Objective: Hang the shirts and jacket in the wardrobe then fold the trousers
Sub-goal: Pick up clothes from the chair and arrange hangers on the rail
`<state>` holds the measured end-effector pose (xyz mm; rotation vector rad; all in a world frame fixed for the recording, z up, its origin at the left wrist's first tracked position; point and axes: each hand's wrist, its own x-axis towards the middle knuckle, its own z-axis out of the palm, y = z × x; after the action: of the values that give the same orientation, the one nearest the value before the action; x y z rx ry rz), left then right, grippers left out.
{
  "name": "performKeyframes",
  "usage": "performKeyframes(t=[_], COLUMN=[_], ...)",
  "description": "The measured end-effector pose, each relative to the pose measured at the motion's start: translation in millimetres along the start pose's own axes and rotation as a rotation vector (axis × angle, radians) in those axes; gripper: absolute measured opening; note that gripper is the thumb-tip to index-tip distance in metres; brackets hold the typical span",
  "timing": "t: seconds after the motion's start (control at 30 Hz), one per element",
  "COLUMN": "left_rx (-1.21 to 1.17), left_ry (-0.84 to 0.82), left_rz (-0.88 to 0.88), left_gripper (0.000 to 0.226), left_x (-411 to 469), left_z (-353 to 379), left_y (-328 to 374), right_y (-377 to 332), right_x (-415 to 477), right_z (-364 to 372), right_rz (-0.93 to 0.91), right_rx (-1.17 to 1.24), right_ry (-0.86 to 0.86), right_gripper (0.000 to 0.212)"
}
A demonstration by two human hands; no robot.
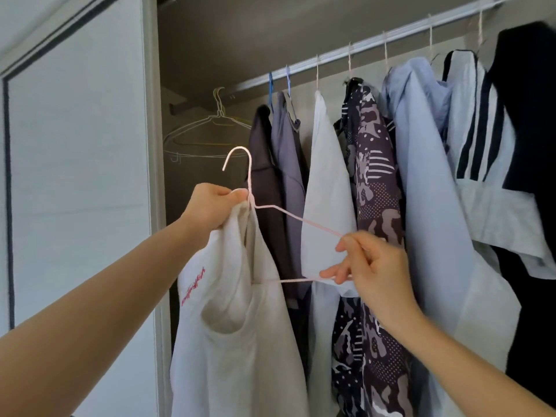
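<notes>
White shirt [237,341], perhaps red lettering; pink hanger [301,221].

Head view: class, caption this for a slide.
Left hand and right hand fit a pink hanger into a white shirt.

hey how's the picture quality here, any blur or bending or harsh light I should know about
Head view: soft, even light with no harsh glare; the wide lens bows the wardrobe rail and door frame; the dark garment at the far right edge is smeared; the left hand, right hand and pink hanger are sharp.
</notes>
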<state>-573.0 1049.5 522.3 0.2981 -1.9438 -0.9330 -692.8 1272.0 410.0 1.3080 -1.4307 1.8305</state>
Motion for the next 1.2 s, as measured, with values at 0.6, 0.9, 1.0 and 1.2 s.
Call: performKeyframes(t=[0.6, 0.9, 1.0, 1.2], left_rx=[0.333, 0.406, 0.421, 0.435], left_ry=[-0.14, -0.088, -0.065, -0.022], left_rz=[0.601, 0.536, 0.533, 0.611], left_gripper=[0.013, 0.026, 0.028, 0.024], left_x=[-10.9, -6.0, -6.4, -11.4], left_z=[21.4, 22.8, 22.4, 24.8], left_y=[-5.7, -6.9, -2.7, 6.0], right_y=[9.8, 0.9, -11.2, -32.9], right_x=[-10.4, 4.5, 1.8, -34.7], right_z=[-15.3, -26.3, -16.9, 39.7], right_rz=[0.016, -0.262, -0.434, -0.514], right_rx=[0.166, -0.565, -0.71, -0.637], right_ry=[0.214, 0.175, 0.167, -0.474], right_gripper=[0.028, 0.025, 0.032, 0.019])
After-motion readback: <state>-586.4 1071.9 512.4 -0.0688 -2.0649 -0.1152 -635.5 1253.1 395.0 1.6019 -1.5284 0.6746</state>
